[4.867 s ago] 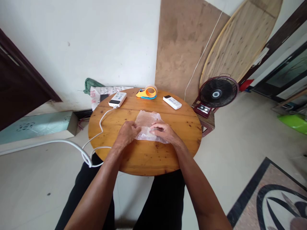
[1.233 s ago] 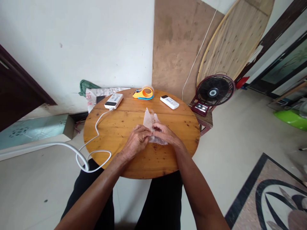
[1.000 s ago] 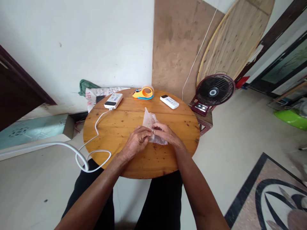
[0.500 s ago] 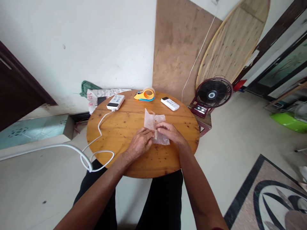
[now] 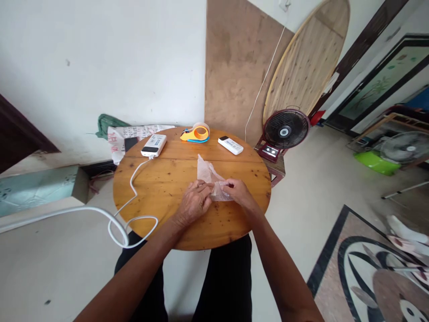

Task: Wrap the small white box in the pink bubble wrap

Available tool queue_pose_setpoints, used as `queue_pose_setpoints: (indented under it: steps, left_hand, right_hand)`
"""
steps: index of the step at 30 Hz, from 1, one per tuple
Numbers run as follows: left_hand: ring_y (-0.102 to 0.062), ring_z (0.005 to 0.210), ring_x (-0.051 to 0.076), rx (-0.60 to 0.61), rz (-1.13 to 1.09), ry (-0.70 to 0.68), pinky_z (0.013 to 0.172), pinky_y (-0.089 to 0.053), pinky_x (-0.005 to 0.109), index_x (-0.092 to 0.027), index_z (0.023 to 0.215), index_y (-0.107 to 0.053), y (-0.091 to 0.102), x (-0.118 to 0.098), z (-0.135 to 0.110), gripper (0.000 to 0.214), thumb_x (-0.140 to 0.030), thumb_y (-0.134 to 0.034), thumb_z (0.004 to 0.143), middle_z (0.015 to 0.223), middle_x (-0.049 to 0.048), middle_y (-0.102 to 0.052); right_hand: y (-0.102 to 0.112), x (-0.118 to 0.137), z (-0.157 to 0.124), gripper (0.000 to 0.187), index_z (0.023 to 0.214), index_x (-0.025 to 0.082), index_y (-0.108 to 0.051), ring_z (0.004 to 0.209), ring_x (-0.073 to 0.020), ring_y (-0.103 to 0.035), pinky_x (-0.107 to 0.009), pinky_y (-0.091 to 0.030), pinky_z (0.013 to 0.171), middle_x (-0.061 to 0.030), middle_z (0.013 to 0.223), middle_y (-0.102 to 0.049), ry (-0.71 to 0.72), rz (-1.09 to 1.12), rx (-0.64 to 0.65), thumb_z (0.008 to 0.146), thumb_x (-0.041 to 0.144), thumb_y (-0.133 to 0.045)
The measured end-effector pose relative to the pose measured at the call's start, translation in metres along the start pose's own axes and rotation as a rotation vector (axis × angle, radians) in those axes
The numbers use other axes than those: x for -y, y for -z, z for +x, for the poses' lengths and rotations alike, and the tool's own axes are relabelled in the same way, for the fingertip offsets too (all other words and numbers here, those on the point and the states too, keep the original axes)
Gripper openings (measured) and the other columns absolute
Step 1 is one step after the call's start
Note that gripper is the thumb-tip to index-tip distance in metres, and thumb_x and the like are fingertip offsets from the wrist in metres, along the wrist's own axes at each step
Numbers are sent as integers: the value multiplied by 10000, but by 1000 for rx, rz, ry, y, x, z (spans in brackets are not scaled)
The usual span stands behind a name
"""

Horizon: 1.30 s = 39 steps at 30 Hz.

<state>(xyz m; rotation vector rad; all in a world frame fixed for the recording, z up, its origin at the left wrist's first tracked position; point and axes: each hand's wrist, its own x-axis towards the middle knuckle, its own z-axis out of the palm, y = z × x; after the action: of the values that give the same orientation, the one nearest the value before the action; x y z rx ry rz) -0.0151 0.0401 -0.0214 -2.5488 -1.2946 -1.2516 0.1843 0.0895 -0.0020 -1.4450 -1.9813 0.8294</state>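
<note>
Down at the near edge of the round wooden table (image 5: 167, 223), both forearms come in over dark trousers, and the two hands meet just past the table's middle. The left hand (image 5: 194, 203) lies knuckles up with its fingers curled onto the near left corner of a clear bubble-wrap sheet (image 5: 209, 176); its grip looks pinched shut on the plastic, though the fingertips are tucked under and hard to read. The right hand (image 5: 237, 191) is just beside it, thumb and fingers pressed together on the sheet's near right edge. Between the two hands the bubble wrap is bunched and creased, and its far corner stands up off the wood, pointing toward the far edge. Off to the left side, a white cable (image 5: 134, 188) loops over the near left edge and runs up to a white power bank (image 5: 153, 145) at the far left edge. At the far edge sits an orange-and-blue tape dispenser (image 5: 195, 133), and just right of it lies a white remote control (image 5: 230, 145). Beyond the table's far right edge, a dark floor fan (image 5: 284, 131) stands on the floor in front of leaning wooden boards.
</note>
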Motion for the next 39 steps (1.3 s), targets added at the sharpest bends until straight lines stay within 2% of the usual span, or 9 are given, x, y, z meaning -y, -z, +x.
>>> queue_pose_setpoints:
  steps: [4, 6, 9, 11, 14, 20, 28, 35, 39]
  left_hand:
    - [-542, 1020, 252, 21, 20, 9, 845, -436, 412, -198, 938, -641, 2, 0, 0, 230, -83, -527, 775, 1133, 41, -697]
    - [-540, 1025, 250, 23, 14, 10, 851, -430, 412, -195, 937, -643, 2, 0, 1, 223, -89, -526, 779, 1131, 44, -698]
    - [-539, 1033, 248, 15, 2, 8, 854, -429, 409, -198, 928, -645, 2, 1, 1, 216, -92, -526, 782, 1127, 46, -697]
    - [-539, 1034, 252, 6, 1, 7, 852, -429, 409, -200, 917, -647, 2, 1, 1, 208, -95, -520, 789, 1123, 44, -697]
    - [-538, 1026, 254, -4, 2, 6, 852, -431, 410, -199, 911, -653, 2, 0, 1, 214, -92, -512, 791, 1116, 43, -698]
    - [-540, 1027, 251, -2, -7, 1, 854, -437, 420, -206, 929, -651, 3, 0, 0, 230, -86, -514, 788, 1130, 44, -692]
    - [-546, 1025, 261, 11, -11, 12, 840, -453, 428, -209, 912, -646, 1, 1, 0, 219, -84, -525, 780, 1115, 50, -693]
    - [-531, 1009, 241, -14, -87, -5, 890, -473, 407, -187, 867, -641, 2, 0, 2, 215, -46, -508, 775, 1084, 65, -673]
    - [-536, 1023, 222, -40, -134, 45, 909, -478, 388, -183, 909, -657, 0, 2, -1, 227, -68, -505, 786, 1160, 101, -580]
  right_hand:
    - [-14, -1, -1, 110, 670, 178, -623, 1024, -228, -543, -336, -420, 883, -108, 1142, -588, 26, -163, -260, 700, 284, -627]
    - [-16, 1, -3, 96, 693, 181, -633, 1093, -239, -520, -354, -396, 936, -119, 1231, -553, 20, -200, -291, 705, 276, -628]
    - [-15, 8, -7, 109, 707, 183, -627, 887, -196, -559, -311, -414, 817, -77, 969, -641, -34, -236, -207, 745, 279, -590]
    - [-13, 14, -10, 125, 704, 188, -610, 724, -159, -529, -268, -390, 695, -22, 764, -623, -83, -230, -175, 765, 286, -564]
    - [-13, 18, -11, 104, 711, 194, -581, 624, -128, -481, -239, -338, 605, 23, 652, -570, -122, -176, -191, 757, 283, -554]
    - [-19, 15, -12, 123, 811, 203, -549, 636, -132, -485, -243, -369, 618, 28, 698, -553, -86, -50, -320, 719, 285, -548]
    - [-27, 26, -4, 649, 1310, 166, -374, 580, -131, -519, -246, -426, 550, 6, 753, -599, -184, 439, -225, 714, 325, -573]
    - [-31, 46, 7, 771, 1438, 129, -287, 627, -142, -561, -260, -461, 625, 27, 687, -613, -99, 236, -259, 738, 269, -578]
    - [-27, 58, -1, 711, 1436, 110, -309, 738, -174, -620, -309, -497, 718, -46, 827, -687, -119, 165, -223, 782, 258, -546]
